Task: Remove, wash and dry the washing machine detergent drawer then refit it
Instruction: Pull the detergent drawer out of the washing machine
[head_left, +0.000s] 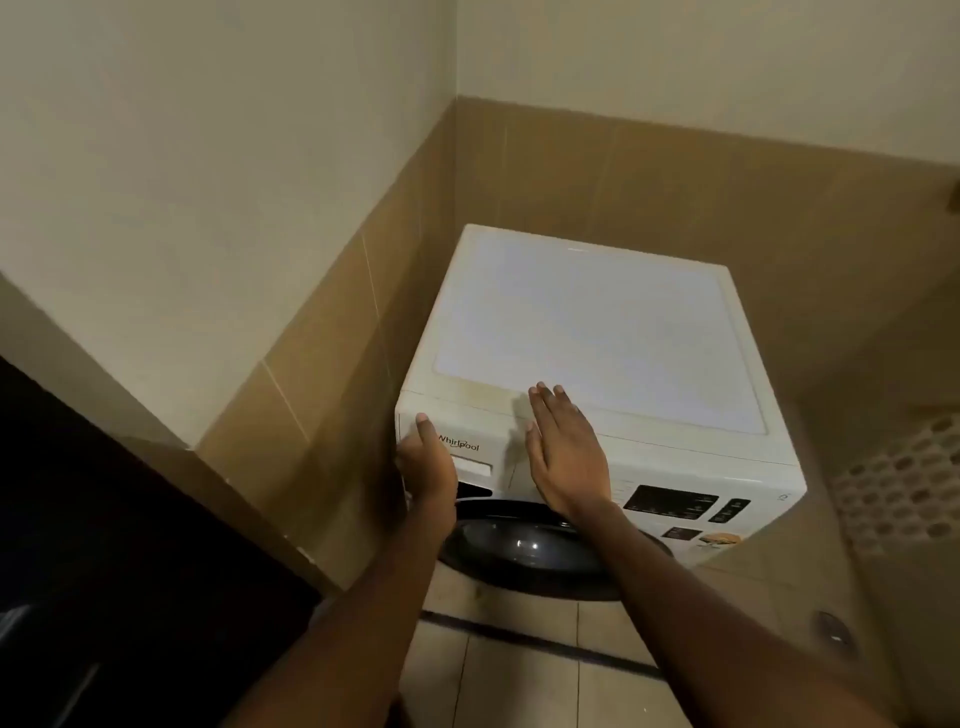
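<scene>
Head cam: detergent drawer sits closed in Whirlpool washing machine front, top left. I note L hand on its left end, grip can't tell. R hand lies flat, fingers straight, on near top edge.

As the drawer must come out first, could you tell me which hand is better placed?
Probably left: the left hand lies on the detergent drawer front; the right hand rests flat on top of the washing machine.

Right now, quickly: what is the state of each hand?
Left hand: on the detergent drawer front; grip cannot be told.
Right hand: open, flat on the washing machine.
</scene>
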